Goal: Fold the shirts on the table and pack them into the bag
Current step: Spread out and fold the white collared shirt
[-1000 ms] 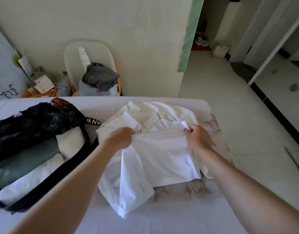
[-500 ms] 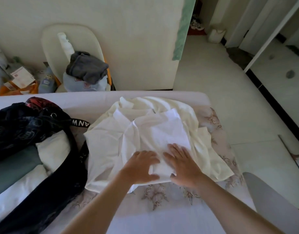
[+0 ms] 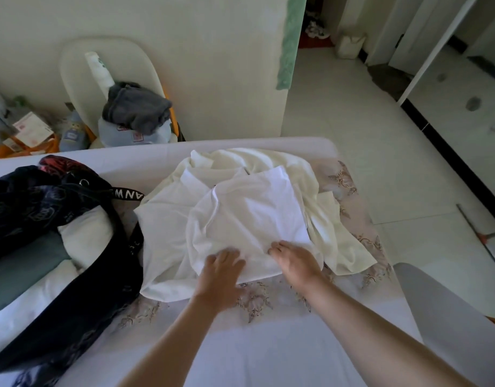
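Drawn back to the near hem, our left hand (image 3: 222, 270) and right hand (image 3: 295, 262) pressed flat, fingers released, on the folded shirt (image 3: 252, 210); the bag (image 3: 45, 196) lay left.

Both bare forearms reach forward, nearly parallel. The left hand (image 3: 222, 270) lies palm down, fingers straight, slightly blurred; the right hand (image 3: 295, 261) lies flat just beside it.

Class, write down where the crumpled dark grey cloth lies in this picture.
In the head view, the crumpled dark grey cloth lies upper left, atop a pale blue bundle on the cream chair, behind the white table.
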The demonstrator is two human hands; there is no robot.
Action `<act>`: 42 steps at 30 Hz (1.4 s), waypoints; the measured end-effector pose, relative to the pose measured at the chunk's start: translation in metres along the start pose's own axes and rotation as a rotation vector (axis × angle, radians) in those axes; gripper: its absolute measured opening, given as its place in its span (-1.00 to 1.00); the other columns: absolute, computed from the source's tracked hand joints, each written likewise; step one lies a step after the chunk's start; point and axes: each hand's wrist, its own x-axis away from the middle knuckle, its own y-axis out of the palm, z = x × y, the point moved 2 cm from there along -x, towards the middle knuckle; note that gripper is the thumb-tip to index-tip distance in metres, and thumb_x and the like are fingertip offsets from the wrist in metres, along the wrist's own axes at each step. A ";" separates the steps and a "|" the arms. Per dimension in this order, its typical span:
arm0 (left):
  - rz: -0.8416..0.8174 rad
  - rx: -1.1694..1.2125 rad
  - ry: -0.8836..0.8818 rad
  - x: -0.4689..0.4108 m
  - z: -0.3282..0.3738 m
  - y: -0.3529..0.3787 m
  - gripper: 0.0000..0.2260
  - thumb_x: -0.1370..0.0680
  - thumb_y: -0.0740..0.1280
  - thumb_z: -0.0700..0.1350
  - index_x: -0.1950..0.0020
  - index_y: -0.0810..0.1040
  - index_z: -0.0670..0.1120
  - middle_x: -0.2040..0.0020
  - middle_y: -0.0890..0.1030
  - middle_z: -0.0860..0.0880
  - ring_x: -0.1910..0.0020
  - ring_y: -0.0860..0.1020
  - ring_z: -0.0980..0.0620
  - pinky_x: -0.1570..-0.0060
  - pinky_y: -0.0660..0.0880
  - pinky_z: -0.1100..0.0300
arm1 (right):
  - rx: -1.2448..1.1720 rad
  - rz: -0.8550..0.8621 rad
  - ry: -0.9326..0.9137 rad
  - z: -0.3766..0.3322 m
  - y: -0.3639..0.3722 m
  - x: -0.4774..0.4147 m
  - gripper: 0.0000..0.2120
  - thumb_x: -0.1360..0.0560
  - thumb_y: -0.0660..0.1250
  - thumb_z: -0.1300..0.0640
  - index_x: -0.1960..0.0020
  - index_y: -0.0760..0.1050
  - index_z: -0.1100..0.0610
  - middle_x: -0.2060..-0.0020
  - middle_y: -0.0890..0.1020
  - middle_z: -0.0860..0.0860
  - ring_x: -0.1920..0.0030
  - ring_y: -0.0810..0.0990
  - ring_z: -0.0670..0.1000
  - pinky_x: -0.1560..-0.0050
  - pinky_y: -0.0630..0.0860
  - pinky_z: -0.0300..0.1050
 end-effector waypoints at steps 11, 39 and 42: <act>0.152 0.205 -0.001 0.027 -0.008 -0.009 -0.90 -0.40 0.21 -0.19 0.23 0.48 -0.03 0.27 0.50 0.06 0.22 0.51 -0.02 0.17 0.52 0.04 | 0.153 -0.047 -0.024 0.012 0.008 0.062 -0.33 -0.27 0.44 0.19 -0.38 0.44 0.05 -0.23 0.54 0.10 -0.22 0.52 0.16 -0.24 0.49 0.11; 0.217 0.343 -0.446 0.194 0.112 0.041 -0.57 -0.29 0.48 -0.22 -0.13 0.63 0.06 -0.33 0.42 -0.05 -0.23 0.44 -0.11 0.09 0.59 0.07 | -0.017 -0.152 0.083 -0.108 0.041 0.144 -0.53 -0.54 0.18 0.23 -0.43 0.32 -0.01 -0.32 0.38 0.06 -0.26 0.45 0.15 -0.22 0.42 0.03; 0.204 0.598 -0.622 0.199 0.086 0.033 -0.56 -0.38 0.24 -0.39 -0.11 0.67 0.00 -0.17 0.53 -0.01 -0.11 0.54 -0.08 0.03 0.53 0.12 | 0.018 -0.006 0.098 -0.111 0.037 0.118 -0.50 -0.54 0.15 0.27 -0.46 0.26 0.00 -0.35 0.34 0.09 -0.08 0.55 0.17 0.00 0.49 0.01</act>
